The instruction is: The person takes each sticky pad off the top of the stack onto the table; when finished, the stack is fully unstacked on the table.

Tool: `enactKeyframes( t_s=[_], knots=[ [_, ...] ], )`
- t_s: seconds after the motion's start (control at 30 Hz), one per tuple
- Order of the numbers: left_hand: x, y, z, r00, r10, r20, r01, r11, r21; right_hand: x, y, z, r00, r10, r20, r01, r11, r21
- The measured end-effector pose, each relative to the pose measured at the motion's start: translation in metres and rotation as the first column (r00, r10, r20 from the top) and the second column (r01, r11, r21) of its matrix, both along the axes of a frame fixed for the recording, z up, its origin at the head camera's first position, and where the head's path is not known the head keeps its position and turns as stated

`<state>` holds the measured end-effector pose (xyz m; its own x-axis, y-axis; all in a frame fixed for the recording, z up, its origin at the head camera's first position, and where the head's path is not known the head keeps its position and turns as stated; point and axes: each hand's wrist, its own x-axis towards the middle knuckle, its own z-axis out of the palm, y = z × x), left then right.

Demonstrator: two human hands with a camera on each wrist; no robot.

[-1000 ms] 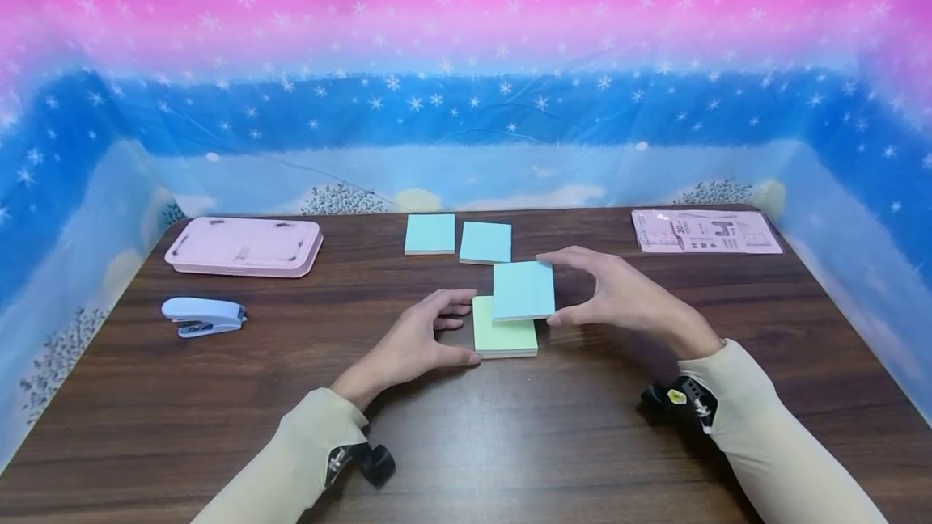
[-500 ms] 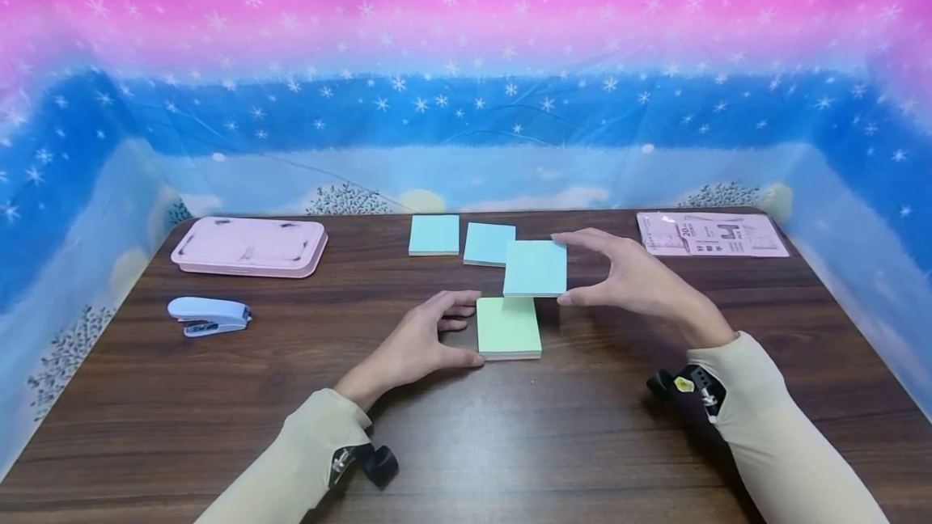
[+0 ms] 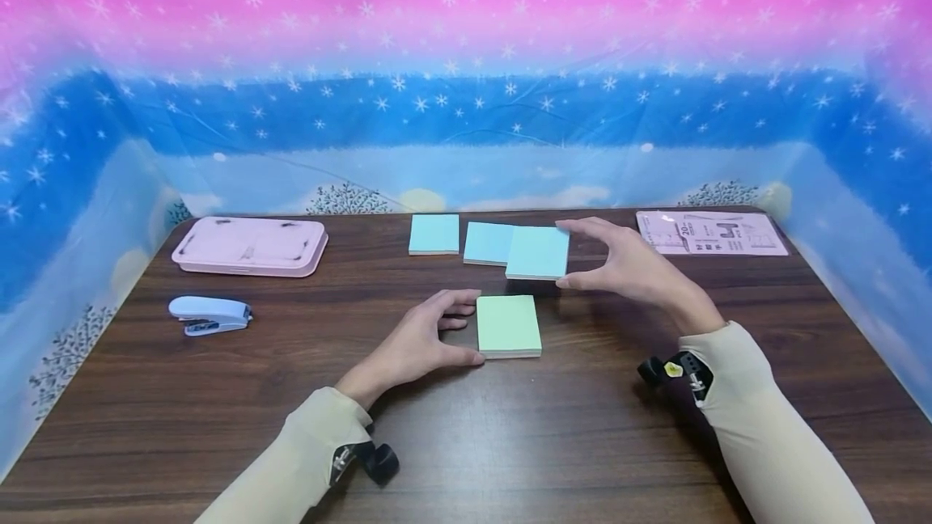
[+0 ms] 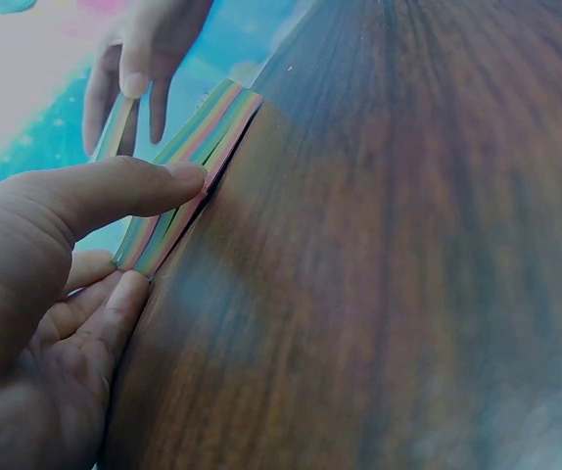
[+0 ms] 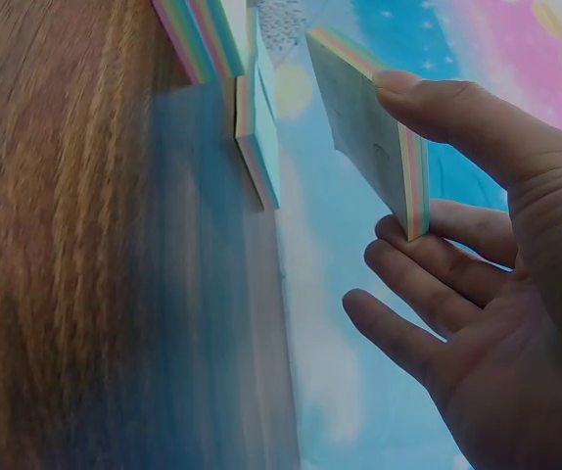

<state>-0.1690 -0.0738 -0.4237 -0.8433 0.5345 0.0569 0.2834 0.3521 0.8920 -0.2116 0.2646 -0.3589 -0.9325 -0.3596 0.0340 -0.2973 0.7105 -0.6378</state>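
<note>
at centre our left hand pinches the green-topped stack; upper right, our right hand pinches a raised blue pad, which could drop if we loosen.

1 blue-topped paper pad hangs raised beyond 1 green-topped, stripe-edged stack lying flat.

Left fingers and right fingers grip

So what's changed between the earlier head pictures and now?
The right hand has carried its blue pad farther from the person and slightly right, clear of the green stack; it still holds it. The left hand still grips the green stack. The stapler, pink case and two far blue pads stayed put.
</note>
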Motion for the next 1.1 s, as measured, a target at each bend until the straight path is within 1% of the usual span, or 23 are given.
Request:
enactKeyframes(
  t_s=[0.27,0.43,0.5,0.77,1.1],
  knots=[
    [0.000,0.000,0.001,1.000,0.006,-0.003,-0.006,1.000,-0.003,-0.006,0.004,-0.011,1.000,-0.022,0.010,0.023,0.999,-0.038],
    [0.001,0.000,0.002,1.000,0.007,0.000,-0.007,1.000,-0.014,-0.009,0.007,-0.019,1.000,-0.006,0.012,0.007,1.000,-0.020],
    [0.001,-0.001,0.002,1.000,0.006,-0.001,-0.006,1.000,-0.016,-0.010,0.009,-0.021,1.000,0.000,0.016,0.001,1.000,-0.012],
    [0.000,0.000,0.003,1.000,-0.009,-0.012,0.009,1.000,-0.008,-0.012,0.014,-0.024,1.000,-0.024,0.013,0.025,1.000,-0.012],
    [0.000,-0.001,0.002,1.000,-0.006,-0.013,0.006,1.000,-0.004,-0.016,0.015,-0.029,0.999,-0.032,0.028,0.033,0.999,-0.001]
  ],
)
